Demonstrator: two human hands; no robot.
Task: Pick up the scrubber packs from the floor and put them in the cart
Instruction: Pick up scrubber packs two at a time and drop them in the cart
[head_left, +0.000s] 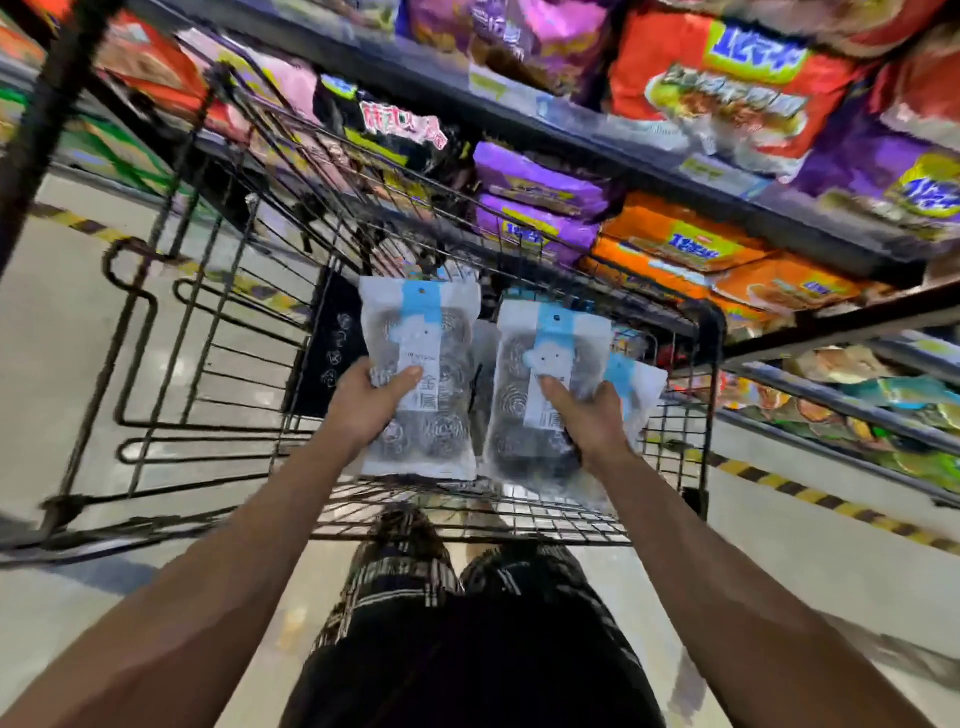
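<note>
Two bare forearms reach forward from the bottom corners of the view, above the person's dark shorts (467, 649) with a plaid panel. Left hand (366, 402) grips the lower left edge of one scrubber pack (420, 374), thumb laid across its front label; the pack is held upright, a clear bag with a blue-and-white header showing coiled metal scrubbers inside. Right hand (589, 415) grips a second scrubber pack (545, 395) in the same manner, thumb on the label; the corner of a further pack (639, 384) shows behind it at the right, seemingly held in the same hand, though how is hidden. Both front packs sit side by side, nearly touching, held over the basket of the cart (270, 291), a black wire shopping cart whose near rim lies just below them. Whether the packs touch the cart's wire floor cannot be told. Beyond the cart, to the right and above, store shelves (571, 140) carry purple, orange and red packets of noodles (727, 88), blurred by motion. Pale floor (62, 322) extends on both sides, marked with a yellow-and-black striped line (810, 493) along the shelf base.
</note>
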